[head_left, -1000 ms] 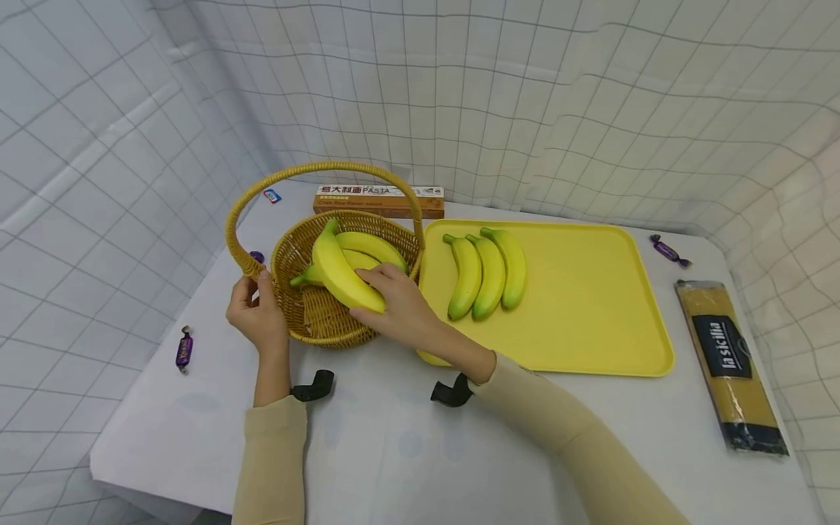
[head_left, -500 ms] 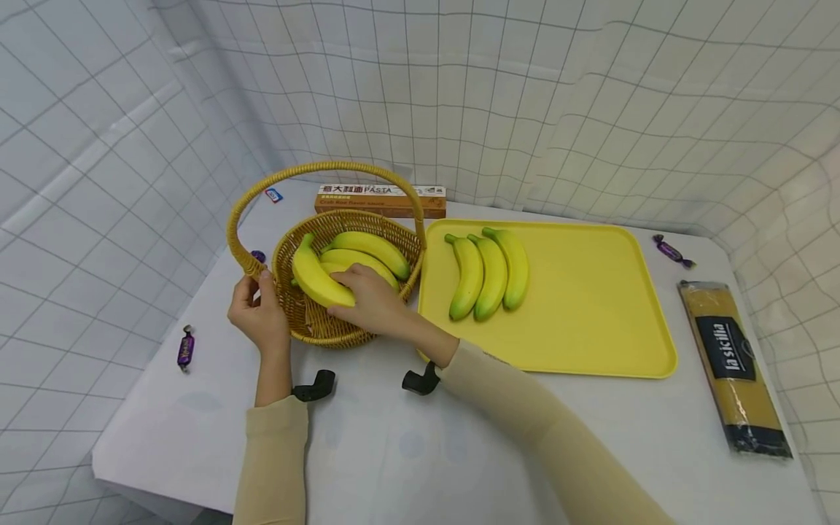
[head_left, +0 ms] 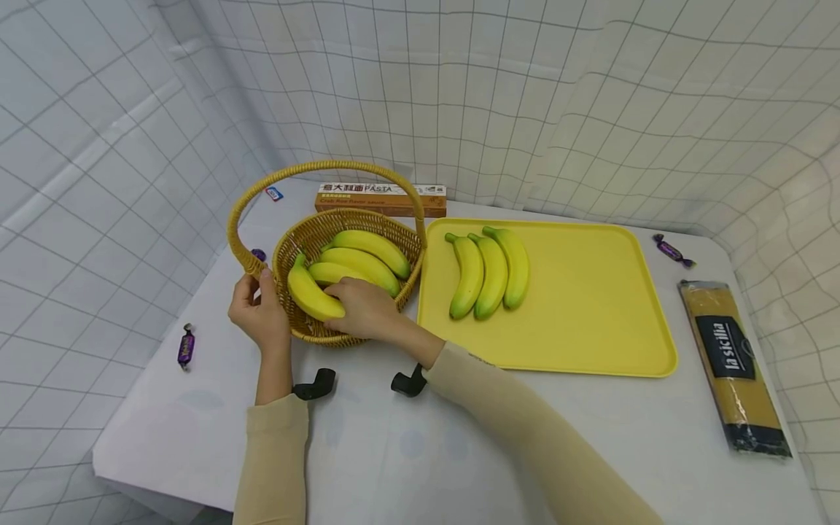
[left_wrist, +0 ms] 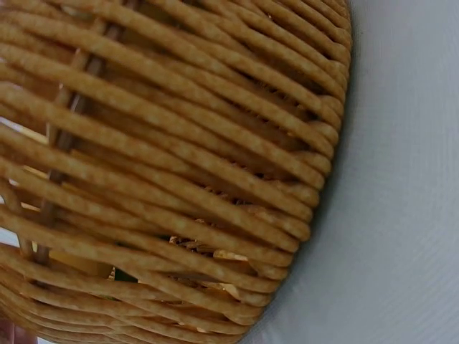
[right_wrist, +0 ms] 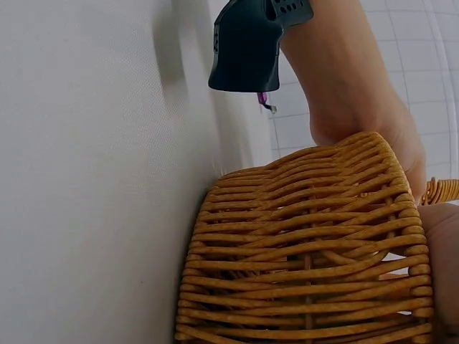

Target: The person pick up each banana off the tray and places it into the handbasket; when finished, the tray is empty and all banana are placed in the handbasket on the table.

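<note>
A wicker basket [head_left: 305, 233] with a tall arched handle [head_left: 341, 166] stands left of the middle in the head view. At the foot of the handle, on the basket's left side, my left hand [head_left: 264, 315] pinches the wicker. My right hand [head_left: 366, 310] reaches over the near rim and holds a yellow banana [head_left: 308, 292] low inside the basket. Beyond that banana lie three others [head_left: 370, 249], side by side. The basket's woven wall fills much of the left wrist view [left_wrist: 179, 158] and the lower right wrist view [right_wrist: 301, 258]; no banana shows clearly there.
A yellow tray [head_left: 590, 299] bearing three bananas [head_left: 488, 277] adjoins the basket on the right. Behind the basket is a pasta box [head_left: 380, 200]. A pasta packet [head_left: 731, 364] lies far right. Wrapped candies [head_left: 187, 347] are scattered on the white table [head_left: 367, 452].
My right hand has moved left and down with the banana, lowering it from above the other bananas to the near left part of the basket. The left hand has stayed at the handle.
</note>
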The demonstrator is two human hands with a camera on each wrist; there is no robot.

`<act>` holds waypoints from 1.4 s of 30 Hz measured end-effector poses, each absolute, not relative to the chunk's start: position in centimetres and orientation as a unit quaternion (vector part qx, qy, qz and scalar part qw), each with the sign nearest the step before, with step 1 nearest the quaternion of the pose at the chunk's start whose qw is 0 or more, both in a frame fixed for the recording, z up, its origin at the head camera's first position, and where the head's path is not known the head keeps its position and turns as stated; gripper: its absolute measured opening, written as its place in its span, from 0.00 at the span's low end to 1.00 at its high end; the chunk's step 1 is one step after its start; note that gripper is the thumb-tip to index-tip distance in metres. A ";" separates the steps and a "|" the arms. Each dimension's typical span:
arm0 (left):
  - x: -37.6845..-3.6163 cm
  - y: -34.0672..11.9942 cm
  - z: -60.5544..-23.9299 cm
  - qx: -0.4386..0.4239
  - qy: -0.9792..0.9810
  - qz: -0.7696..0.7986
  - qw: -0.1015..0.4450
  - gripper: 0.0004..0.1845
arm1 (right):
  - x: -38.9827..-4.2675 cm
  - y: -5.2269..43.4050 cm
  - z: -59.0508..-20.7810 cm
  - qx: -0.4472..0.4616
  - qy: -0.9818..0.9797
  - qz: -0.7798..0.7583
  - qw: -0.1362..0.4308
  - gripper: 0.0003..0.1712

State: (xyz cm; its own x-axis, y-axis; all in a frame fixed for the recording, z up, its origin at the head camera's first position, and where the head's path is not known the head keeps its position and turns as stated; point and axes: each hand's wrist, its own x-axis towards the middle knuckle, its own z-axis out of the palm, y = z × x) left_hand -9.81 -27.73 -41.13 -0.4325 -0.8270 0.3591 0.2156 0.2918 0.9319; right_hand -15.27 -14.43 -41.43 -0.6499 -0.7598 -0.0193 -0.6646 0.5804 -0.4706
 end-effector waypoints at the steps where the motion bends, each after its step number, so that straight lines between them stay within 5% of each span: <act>1: -9.8 -27.7 -41.1 0.236 -0.646 -0.546 0.478 0.13 | -15.3 -14.5 -41.5 -0.404 0.883 -0.214 0.110 0.29; 12: -9.7 -27.7 -41.0 0.232 -0.646 -0.548 0.478 0.14 | -15.0 -14.7 -41.7 -0.391 0.891 -0.206 0.105 0.13; 24: -9.8 -27.7 -41.2 0.236 -0.646 -0.545 0.480 0.14 | -14.8 -14.3 -41.6 -0.374 0.903 -0.201 0.070 0.22; 28: -9.9 -27.8 -41.3 0.234 -0.648 -0.545 0.478 0.14 | -15.0 -13.5 -41.5 -0.380 0.883 -0.267 0.068 0.29; 42: -9.8 -27.7 -41.2 0.243 -0.644 -0.545 0.479 0.13 | -15.5 -6.9 -40.3 -0.361 0.793 -0.491 0.019 0.28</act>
